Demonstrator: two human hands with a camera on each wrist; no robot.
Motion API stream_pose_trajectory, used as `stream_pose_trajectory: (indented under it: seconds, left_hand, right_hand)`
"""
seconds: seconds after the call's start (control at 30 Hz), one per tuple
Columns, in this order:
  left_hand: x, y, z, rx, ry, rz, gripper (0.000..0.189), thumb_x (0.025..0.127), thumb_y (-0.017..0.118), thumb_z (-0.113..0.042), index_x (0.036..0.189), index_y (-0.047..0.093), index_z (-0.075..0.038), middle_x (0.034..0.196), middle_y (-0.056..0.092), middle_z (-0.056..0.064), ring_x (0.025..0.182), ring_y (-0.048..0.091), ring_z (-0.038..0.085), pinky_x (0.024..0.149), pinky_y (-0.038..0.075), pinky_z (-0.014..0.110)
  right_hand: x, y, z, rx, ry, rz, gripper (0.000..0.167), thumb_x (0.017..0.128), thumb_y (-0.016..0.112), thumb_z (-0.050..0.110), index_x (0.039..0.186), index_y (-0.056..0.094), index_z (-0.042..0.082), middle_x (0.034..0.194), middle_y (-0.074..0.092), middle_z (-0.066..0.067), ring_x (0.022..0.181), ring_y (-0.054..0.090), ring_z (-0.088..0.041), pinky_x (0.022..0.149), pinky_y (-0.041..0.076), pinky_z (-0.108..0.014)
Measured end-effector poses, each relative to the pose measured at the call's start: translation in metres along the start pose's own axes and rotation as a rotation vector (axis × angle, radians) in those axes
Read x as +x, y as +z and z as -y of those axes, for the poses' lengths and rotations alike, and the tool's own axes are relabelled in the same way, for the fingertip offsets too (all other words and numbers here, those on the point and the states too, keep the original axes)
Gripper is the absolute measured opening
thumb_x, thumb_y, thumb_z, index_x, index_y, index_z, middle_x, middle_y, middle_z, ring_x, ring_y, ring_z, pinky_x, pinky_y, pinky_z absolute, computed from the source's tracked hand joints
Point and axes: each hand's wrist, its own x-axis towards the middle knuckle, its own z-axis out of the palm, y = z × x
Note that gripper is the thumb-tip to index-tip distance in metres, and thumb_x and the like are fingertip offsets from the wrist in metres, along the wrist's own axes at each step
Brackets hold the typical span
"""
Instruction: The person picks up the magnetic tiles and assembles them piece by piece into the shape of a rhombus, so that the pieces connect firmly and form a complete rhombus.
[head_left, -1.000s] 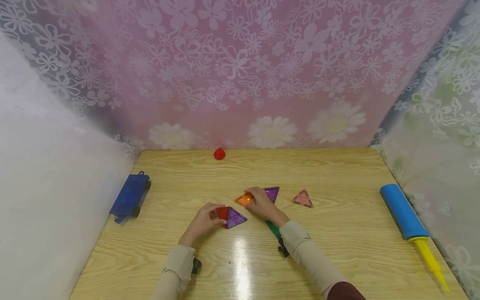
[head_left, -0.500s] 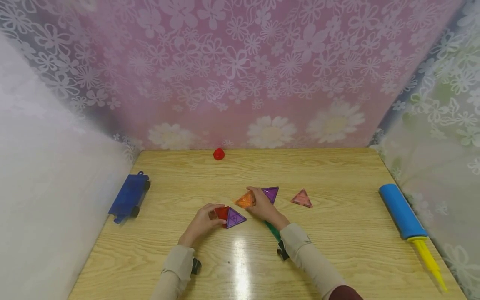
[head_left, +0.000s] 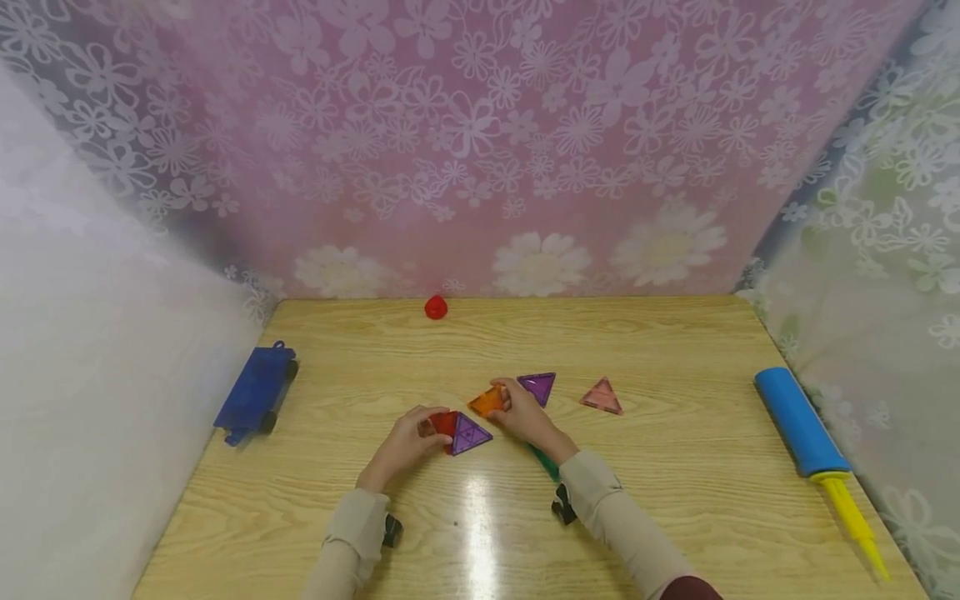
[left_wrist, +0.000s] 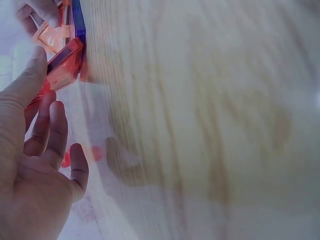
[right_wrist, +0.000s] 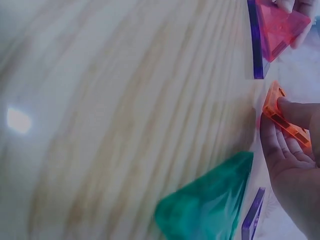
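Orange translucent plastic triangular tile (head_left: 487,402): pinched between thumb and fingers of the right hand (head_left: 529,418), near the table's middle and tilted in the right wrist view. Red translucent plastic tile (head_left: 444,423): gripped by the left hand (head_left: 403,446), thumb on the near side; it adjoins a purple triangular tile with raised inner lines (head_left: 471,437) and appears to slant up from it, the exact joint being hidden by fingers. Orange tile near this red-and-purple group but apart from it. Step in hand, as judged: steadying the group with one hand while positioning the orange tile with the other. A next move bringing the two together would call for matching edge to edge, with the left grip kept firm against tipping. Outward: a second purple triangular tile (head_left: 537,387) just beyond the right hand; a pale pink triangular tile (head_left: 602,396) to its right; a green translucent piece (head_left: 544,463) partly under the right forearm. Surface: light wood-grain table (head_left: 675,517) with a bright reflection at the front. Margins: small red domed piece (head_left: 436,307) at the back, blue wheeled toy cart (head_left: 258,392) left, blue-and-yellow hand pump (head_left: 804,422) right. Room: pink floral-print cloth (head_left: 480,150) behind, paler coverings either side.
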Motion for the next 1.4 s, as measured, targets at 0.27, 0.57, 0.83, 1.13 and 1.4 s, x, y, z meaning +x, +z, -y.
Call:
stream_pose_trajectory:
  seconds: [0.27,0.57,0.83,1.13,1.4]
  left_hand:
    - [0.004,0.000,-0.002,-0.006,-0.029,0.021,0.044,0.083,0.072,-0.017,0.125,0.061,-0.007,0.098,0.060,0.004,0.084,0.056,0.013,0.075,0.050,0.025]
    - [0.004,-0.001,-0.005,0.000,-0.008,0.008,0.043,0.083,0.073,-0.014,0.124,0.061,-0.006,0.097,0.060,0.004,0.082,0.054,0.013,0.072,0.048,0.023]
    - [0.003,0.002,-0.008,0.010,-0.008,-0.007,0.052,0.083,0.073,-0.013,0.130,0.056,0.000,0.100,0.061,0.007,0.085,0.057,0.014,0.075,0.051,0.025]
    - [0.002,0.006,-0.010,-0.018,0.011,-0.006,0.052,0.084,0.072,-0.013,0.131,0.054,0.001,0.109,0.063,0.012,0.094,0.063,0.023,0.084,0.054,0.035]
    - [0.002,0.009,-0.009,-0.060,-0.003,0.036,0.054,0.087,0.069,-0.015,0.136,0.050,-0.001,0.124,0.060,0.018,0.105,0.062,0.028,0.090,0.052,0.036]
  right_hand:
    - [-0.001,0.004,0.005,0.013,-0.035,0.035,0.051,0.083,0.071,0.001,0.129,0.049,-0.002,0.086,0.052,-0.004,0.073,0.051,-0.012,0.065,0.048,-0.023]
    - [-0.004,0.005,0.010,-0.009,-0.012,0.036,0.051,0.083,0.071,0.002,0.129,0.049,0.000,0.086,0.055,-0.006,0.073,0.052,-0.013,0.065,0.047,-0.023]
    - [-0.007,0.008,0.009,-0.001,-0.041,0.016,0.048,0.086,0.068,0.001,0.130,0.049,0.001,0.092,0.057,-0.007,0.077,0.053,-0.014,0.068,0.048,-0.025]
    - [-0.015,0.009,0.016,-0.022,-0.130,0.038,0.042,0.096,0.053,0.005,0.137,0.044,0.000,0.114,0.063,-0.024,0.099,0.065,-0.033,0.083,0.055,-0.042]
    - [-0.022,0.011,0.022,-0.008,-0.114,0.069,0.038,0.100,0.049,0.011,0.136,0.046,0.000,0.123,0.059,-0.026,0.108,0.061,-0.036,0.091,0.051,-0.046]
